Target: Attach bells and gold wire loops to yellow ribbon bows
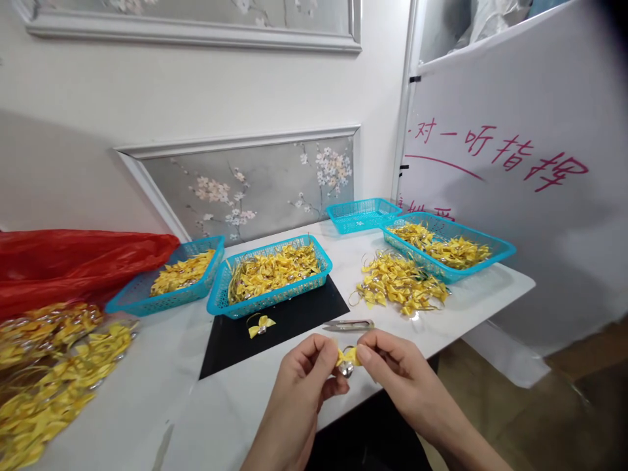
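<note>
My left hand (304, 373) and my right hand (392, 366) meet over the table's near edge, both pinching one small yellow ribbon bow with a silver bell (347, 361) between their fingertips. Just beyond my hands lie small thread snips (349, 324) on the white table (147, 399). A single finished yellow bow (261, 325) rests on a black mat (294, 314).
Three blue baskets of yellow bows (275, 271) (181, 275) (449, 248) and an empty blue basket (362, 214) stand at the back. A loose pile of bows (400, 282) lies right of centre. Far left are a red plastic bag (63, 261) and a clear bag of bows (49, 373). A white board with red writing (515, 163) stands at right.
</note>
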Demonstrator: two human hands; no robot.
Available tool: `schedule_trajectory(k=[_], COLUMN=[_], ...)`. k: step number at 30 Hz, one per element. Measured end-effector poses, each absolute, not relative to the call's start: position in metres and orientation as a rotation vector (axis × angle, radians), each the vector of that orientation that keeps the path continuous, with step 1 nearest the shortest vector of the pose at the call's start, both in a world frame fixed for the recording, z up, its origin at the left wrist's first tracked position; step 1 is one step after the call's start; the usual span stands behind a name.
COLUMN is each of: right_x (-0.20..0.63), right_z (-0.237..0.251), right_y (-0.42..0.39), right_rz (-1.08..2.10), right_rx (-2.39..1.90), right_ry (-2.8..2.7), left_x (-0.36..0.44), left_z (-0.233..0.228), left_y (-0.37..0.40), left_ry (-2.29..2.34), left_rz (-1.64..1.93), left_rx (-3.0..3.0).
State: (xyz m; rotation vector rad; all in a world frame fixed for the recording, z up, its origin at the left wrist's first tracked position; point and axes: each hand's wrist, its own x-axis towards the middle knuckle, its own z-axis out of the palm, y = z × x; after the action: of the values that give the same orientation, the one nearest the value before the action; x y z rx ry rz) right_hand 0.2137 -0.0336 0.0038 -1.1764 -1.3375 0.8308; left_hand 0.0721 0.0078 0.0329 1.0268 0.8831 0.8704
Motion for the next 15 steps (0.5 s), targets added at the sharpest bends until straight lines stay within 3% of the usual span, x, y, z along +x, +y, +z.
schedule_trajectory(k=[8,15], right_x=[0.276,0.286], right_z=[-0.012,-0.022], right_y=[0.019,0.033], right_rz=[0.125,-0.14], right_rx=[-1.641,-1.766], right_ry=[-1.298,-1.439], left_x=[0.057,0.018], left_z=[0.025,0.012], left_y=[0.022,0.026], left_ry=[1.024,1.078], left_rz=[0.952,0.984], left_rx=[1.096,1.025])
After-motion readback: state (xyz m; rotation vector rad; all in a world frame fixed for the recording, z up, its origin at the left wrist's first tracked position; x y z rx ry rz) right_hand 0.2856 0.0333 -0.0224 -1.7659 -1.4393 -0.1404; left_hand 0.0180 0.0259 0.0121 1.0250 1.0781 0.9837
